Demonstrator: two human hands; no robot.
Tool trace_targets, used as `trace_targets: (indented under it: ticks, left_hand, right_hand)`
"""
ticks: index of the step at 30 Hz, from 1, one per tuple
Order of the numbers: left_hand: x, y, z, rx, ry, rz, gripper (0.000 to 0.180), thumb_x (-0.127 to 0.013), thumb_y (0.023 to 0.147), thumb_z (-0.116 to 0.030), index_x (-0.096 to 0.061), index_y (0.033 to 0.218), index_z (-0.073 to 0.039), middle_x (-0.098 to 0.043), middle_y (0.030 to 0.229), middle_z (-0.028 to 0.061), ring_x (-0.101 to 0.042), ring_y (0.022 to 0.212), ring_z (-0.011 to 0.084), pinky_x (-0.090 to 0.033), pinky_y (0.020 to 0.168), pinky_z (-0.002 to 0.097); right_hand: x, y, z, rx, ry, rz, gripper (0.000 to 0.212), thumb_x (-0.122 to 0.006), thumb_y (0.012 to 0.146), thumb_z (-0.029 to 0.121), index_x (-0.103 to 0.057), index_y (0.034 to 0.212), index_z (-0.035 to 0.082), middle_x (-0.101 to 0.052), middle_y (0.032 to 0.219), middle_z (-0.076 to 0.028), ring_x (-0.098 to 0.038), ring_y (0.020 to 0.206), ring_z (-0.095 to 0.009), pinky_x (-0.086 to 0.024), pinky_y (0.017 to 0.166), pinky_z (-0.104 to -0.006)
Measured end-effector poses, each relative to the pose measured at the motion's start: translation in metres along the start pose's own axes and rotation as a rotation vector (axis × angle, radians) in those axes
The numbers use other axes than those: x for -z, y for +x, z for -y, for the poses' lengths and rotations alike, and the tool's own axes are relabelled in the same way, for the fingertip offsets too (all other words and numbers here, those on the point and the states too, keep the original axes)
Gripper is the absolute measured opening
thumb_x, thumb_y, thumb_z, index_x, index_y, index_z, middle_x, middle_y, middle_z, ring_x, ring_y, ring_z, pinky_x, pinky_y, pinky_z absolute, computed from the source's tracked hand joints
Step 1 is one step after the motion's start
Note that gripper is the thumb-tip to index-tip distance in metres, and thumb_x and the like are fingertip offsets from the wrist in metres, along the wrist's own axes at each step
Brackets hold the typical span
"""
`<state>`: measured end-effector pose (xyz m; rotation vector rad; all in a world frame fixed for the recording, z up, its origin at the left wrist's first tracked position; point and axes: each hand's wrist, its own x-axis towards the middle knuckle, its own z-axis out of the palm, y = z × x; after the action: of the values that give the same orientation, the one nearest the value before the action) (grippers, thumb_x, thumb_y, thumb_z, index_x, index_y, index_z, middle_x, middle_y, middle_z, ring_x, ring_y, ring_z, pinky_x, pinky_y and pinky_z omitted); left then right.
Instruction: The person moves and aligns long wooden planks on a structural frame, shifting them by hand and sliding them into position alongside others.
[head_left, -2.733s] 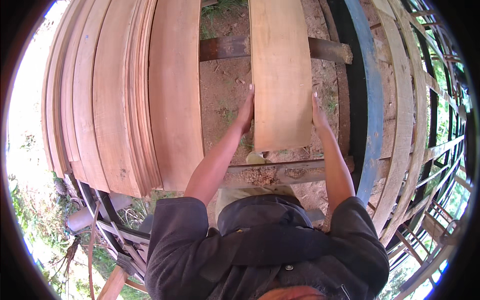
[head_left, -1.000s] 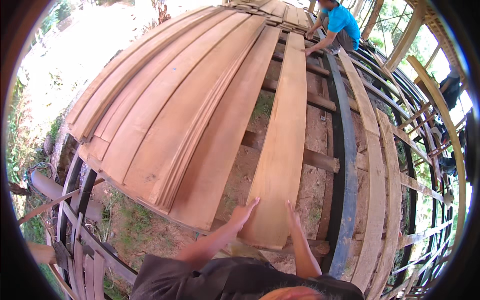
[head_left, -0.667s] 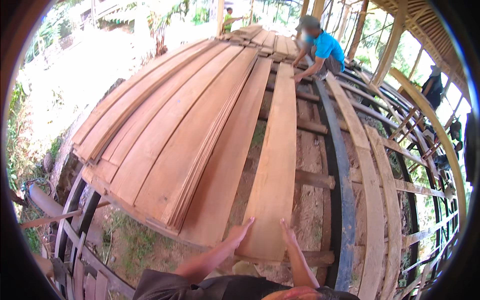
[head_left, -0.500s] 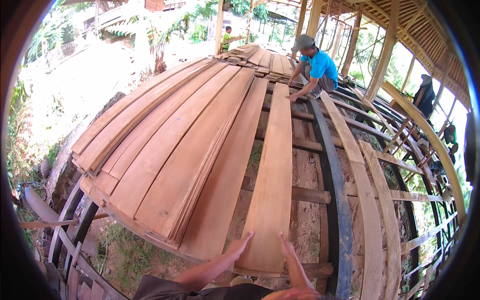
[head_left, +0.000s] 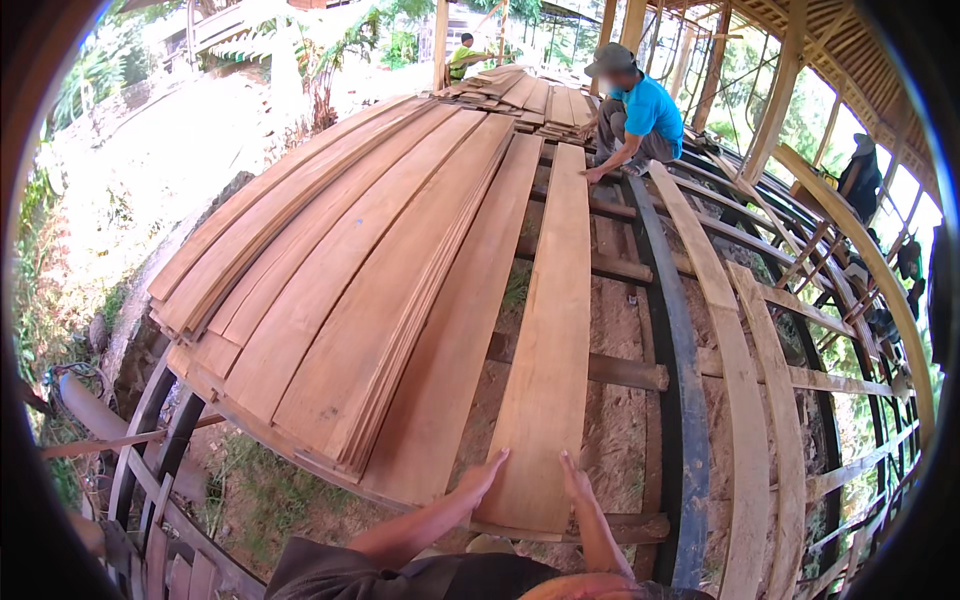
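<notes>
A long, pale brown wooden plank (head_left: 545, 330) stretches away from me over the crossbeams. My left hand (head_left: 484, 474) grips its left edge close to the near end, thumb pointing forward. On the opposite edge, my right hand (head_left: 575, 484) holds it the same way; the fingers of both hands are partly hidden by the plank. At the far end squats a co-worker (head_left: 640, 110) in a blue shirt and cap, one hand (head_left: 594, 174) at the plank's right edge. Another flat plank (head_left: 455, 330) lies to the left, with a narrow gap widening between them.
Stacked planks (head_left: 330, 290) fan out on the left. A dark beam (head_left: 672, 380) runs lengthwise on the right, beside narrower boards (head_left: 735, 380). Open gaps between crossbeams (head_left: 625, 370) show soil below. A second person (head_left: 462, 60) stands far back, near a post (head_left: 440, 45).
The view has shifted slightly. The co-worker has raised the head and sits more upright, with one hand now visible at the plank instead of two. My hands keep their grip near the same end.
</notes>
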<state>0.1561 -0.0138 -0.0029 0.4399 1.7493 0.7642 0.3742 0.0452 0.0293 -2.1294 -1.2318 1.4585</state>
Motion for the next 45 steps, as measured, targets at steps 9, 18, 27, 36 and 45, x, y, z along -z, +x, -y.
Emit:
trace_targets:
  ticks: [9, 18, 27, 36, 45]
  left_hand:
    - [-0.006, -0.034, -0.023, 0.027, 0.035, 0.001, 0.103, -0.06, 0.071, -0.085, -0.069, 0.1, 0.013, -0.066, 0.085, 0.0205, -0.065, 0.084, 0.0265, -0.049, 0.072, 0.0394]
    - [-0.011, -0.018, -0.01, -0.009, 0.019, -0.055, 0.106, -0.06, 0.071, -0.085, -0.067, 0.109, 0.014, -0.068, 0.102, 0.0246, -0.066, 0.098, 0.0302, -0.05, 0.082, 0.0408]
    - [0.002, -0.044, 0.0, 0.013, 0.027, -0.042, 0.112, -0.061, 0.071, -0.084, -0.06, 0.119, 0.018, -0.064, 0.116, 0.0319, -0.062, 0.113, 0.0368, -0.046, 0.096, 0.0427]
    - [0.027, -0.046, -0.013, 0.07, -0.071, 0.098, 0.104, -0.063, 0.075, -0.08, -0.063, 0.117, 0.015, -0.066, 0.115, 0.0281, -0.063, 0.112, 0.0335, -0.047, 0.095, 0.044]
    - [0.029, -0.023, 0.007, 0.045, -0.145, 0.171, 0.102, -0.061, 0.075, -0.08, -0.063, 0.121, 0.011, -0.065, 0.119, 0.0258, -0.063, 0.111, 0.0329, -0.047, 0.096, 0.0407]
  right_hand:
    - [0.011, 0.011, -0.014, 0.005, -0.03, -0.011, 0.108, -0.051, 0.081, 0.08, -0.054, 0.123, -0.02, -0.05, 0.132, -0.041, -0.046, 0.133, -0.045, -0.038, 0.107, -0.0451]
    - [0.014, 0.003, 0.0, 0.021, 0.008, 0.012, 0.108, -0.055, 0.08, 0.079, -0.052, 0.128, -0.018, -0.051, 0.133, -0.039, -0.048, 0.132, -0.044, -0.039, 0.107, -0.0451]
    - [0.004, -0.022, -0.015, 0.012, 0.04, -0.028, 0.104, -0.056, 0.081, 0.077, -0.054, 0.128, -0.016, -0.055, 0.131, -0.036, -0.052, 0.127, -0.042, -0.041, 0.104, -0.0447]
    - [0.007, -0.058, 0.015, 0.054, 0.165, 0.03, 0.092, -0.056, 0.086, 0.07, -0.055, 0.131, -0.01, -0.058, 0.13, -0.03, -0.054, 0.125, -0.038, -0.042, 0.102, -0.0417]
    - [-0.001, -0.056, 0.016, 0.16, 0.079, 0.009, 0.096, -0.055, 0.085, 0.073, -0.055, 0.131, -0.011, -0.058, 0.131, -0.03, -0.054, 0.126, -0.037, -0.042, 0.102, -0.0424]
